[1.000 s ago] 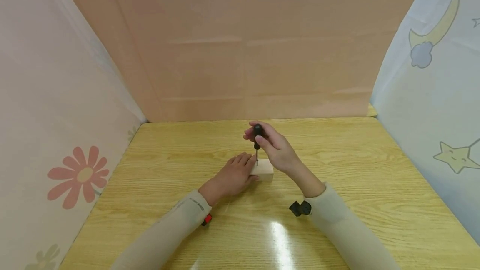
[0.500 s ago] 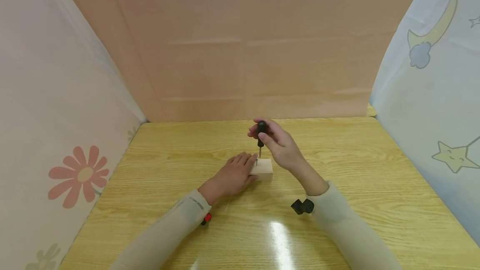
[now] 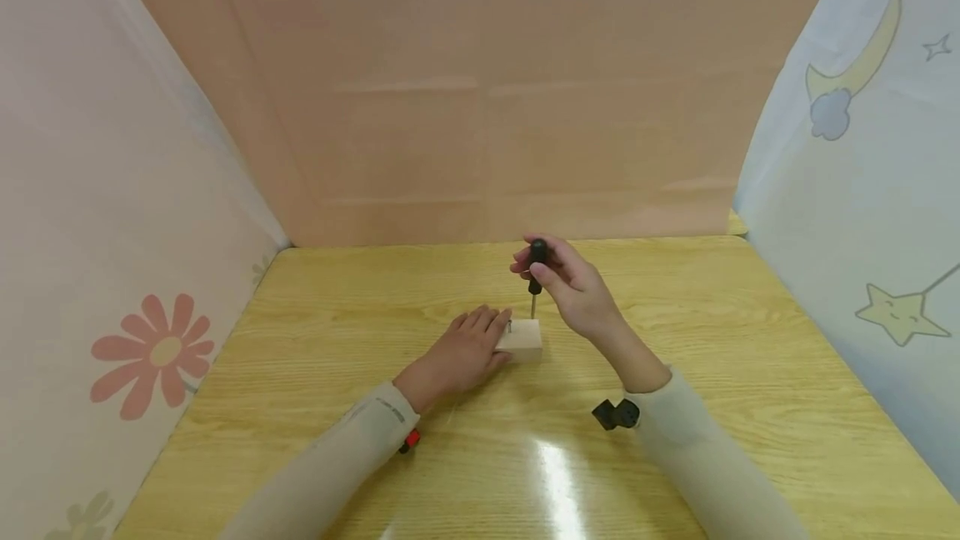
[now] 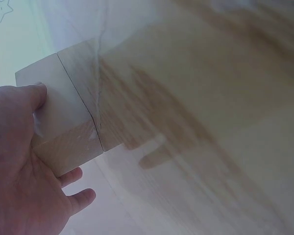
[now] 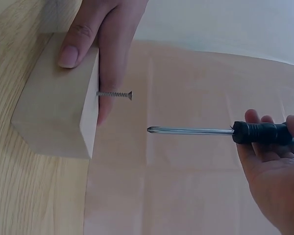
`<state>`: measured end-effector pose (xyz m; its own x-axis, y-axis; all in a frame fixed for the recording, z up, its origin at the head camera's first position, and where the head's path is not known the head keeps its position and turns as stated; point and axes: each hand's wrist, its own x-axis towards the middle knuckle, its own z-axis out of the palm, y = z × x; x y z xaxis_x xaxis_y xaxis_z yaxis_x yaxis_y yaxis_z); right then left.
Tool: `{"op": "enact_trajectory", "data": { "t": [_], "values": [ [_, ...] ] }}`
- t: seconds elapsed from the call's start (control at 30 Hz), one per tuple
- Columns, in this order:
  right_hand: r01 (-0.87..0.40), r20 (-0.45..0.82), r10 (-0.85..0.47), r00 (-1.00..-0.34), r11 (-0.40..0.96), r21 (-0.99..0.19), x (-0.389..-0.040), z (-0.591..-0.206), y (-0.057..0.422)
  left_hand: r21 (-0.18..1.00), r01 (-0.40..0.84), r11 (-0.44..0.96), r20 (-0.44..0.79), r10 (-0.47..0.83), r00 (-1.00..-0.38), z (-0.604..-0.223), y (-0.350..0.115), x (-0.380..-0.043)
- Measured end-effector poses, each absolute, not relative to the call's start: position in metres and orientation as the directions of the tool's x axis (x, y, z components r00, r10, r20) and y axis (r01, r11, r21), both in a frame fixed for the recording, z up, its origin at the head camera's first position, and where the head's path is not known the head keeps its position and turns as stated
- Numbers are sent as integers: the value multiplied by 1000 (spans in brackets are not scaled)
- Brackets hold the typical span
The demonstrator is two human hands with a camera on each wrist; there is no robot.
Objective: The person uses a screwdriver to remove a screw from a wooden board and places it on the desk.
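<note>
At the left, a pale sheet with a red flower (image 3: pixel 153 352) hangs beside the wood-grain desk (image 3: pixel 300 315). From the lower left, the left sleeve (image 3: pixel 330 461) slants up and inward, a small red and black device (image 3: pixel 410 440) just beside its cuff. The left hand (image 3: pixel 459 354) lies low and palm down, its grip pinching a wooden block (image 3: pixel 527 342) with the thumb against the near side and the fingers reaching over the top and beyond. The block rests on the desk, near the middle, its right part uncovered. A screw (image 5: pixel 115 95) stands upright out of the block's top, close to a left finger, with much of its thread showing. Right of the screw, a black-handled screwdriver (image 3: pixel 537 267) points down, nearly upright, its tip apart from both screw and block. The right hand (image 3: pixel 588 298) is raised above the block, wrist bent inward, its grip closed around the handle between thumb and fingers. The right sleeve (image 3: pixel 705 457) runs down to the lower right, a black camera (image 3: pixel 616 414) at its cuff.
</note>
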<state>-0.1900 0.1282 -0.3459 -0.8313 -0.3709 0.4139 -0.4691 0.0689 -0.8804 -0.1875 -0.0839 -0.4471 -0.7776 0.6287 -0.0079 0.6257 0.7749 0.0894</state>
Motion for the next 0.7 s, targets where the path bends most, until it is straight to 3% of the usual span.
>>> {"op": "enact_trajectory", "data": {
  "t": [0.7],
  "values": [
    [-373,326,-254,-911,164,-913,-190,-353,153,83,618,782,-15,621,-784,-445,-82,-184]
  ]
}}
